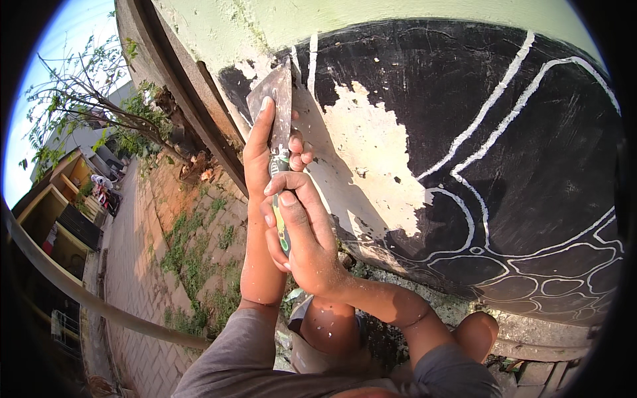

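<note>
Black-painted wall [551, 152] fills the frame's right, while at upper centre the scraper [281, 126], fingers of the right hand [305, 229] wrapped round its handle, left hand [257, 149] gripping its blade, probably works best kept shallow.

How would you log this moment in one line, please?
left hand: on scraper blade | right hand: around scraper handle | wall: pale patch within black paint

Block-paved ground [133, 292] carries green weeds [188, 278] in clumps and a patch of reddish-brown soil [174, 198]
</note>
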Demonstrator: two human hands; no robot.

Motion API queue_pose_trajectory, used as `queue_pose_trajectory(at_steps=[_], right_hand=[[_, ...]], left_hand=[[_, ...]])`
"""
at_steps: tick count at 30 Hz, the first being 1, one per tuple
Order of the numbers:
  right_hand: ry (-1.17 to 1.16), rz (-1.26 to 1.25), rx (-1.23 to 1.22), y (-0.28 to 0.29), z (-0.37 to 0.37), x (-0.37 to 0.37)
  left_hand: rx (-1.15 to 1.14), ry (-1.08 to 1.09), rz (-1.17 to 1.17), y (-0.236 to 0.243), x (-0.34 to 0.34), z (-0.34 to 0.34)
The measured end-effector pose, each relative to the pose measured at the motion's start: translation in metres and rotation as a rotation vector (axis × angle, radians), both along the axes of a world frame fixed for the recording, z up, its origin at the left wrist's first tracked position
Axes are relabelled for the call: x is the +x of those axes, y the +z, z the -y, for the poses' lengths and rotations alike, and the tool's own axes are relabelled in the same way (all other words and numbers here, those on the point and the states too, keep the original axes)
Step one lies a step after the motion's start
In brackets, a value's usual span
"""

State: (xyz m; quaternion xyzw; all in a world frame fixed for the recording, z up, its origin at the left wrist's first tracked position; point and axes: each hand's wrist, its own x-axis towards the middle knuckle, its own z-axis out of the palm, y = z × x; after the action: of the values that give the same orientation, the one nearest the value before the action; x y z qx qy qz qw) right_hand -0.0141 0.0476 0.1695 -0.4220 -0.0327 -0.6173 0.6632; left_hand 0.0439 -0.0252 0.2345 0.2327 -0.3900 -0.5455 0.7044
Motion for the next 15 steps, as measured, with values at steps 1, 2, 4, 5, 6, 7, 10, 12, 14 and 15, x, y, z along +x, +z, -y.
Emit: queue_pose_trajectory(at_steps=[1,2,4,5,6,7,10,12,14,15], right_hand=[[-0.020,-0.007,0.017,-0.012,0.002,-0.004],[-0.023,0.002,0.032,-0.025,0.002,-0.001],[-0.044,0.038,0.052,-0.046,-0.014,-0.003],[-0.047,0.044,0.061,-0.052,-0.022,-0.004],[-0.049,0.051,0.070,-0.053,-0.025,-0.005],[-0.058,0.014,0.025,-0.051,-0.017,-0.006],[-0.023,-0.011,0.034,-0.004,0.000,-0.010],[-0.031,-0.014,0.044,-0.005,0.001,-0.010],[-0.026,-0.001,0.076,-0.011,-0.005,-0.007],[-0.021,0.010,0.104,-0.031,-0.012,-0.002]], left_hand=[[0.030,-0.028,0.022,-0.010,0.000,-0.001],[0.059,-0.038,0.059,-0.022,0.004,-0.003],[0.080,-0.128,0.159,-0.052,0.006,-0.006],[0.104,-0.089,0.148,-0.056,0.003,-0.013],[0.128,-0.049,0.138,-0.057,0.000,-0.017],[0.056,-0.096,0.221,-0.049,0.006,-0.010],[-0.074,-0.118,0.149,-0.035,0.008,-0.006],[-0.119,-0.109,0.131,-0.034,0.004,-0.005],[-0.101,-0.098,0.114,-0.034,0.003,-0.008],[-0.055,-0.093,0.098,-0.038,0.004,-0.009]])
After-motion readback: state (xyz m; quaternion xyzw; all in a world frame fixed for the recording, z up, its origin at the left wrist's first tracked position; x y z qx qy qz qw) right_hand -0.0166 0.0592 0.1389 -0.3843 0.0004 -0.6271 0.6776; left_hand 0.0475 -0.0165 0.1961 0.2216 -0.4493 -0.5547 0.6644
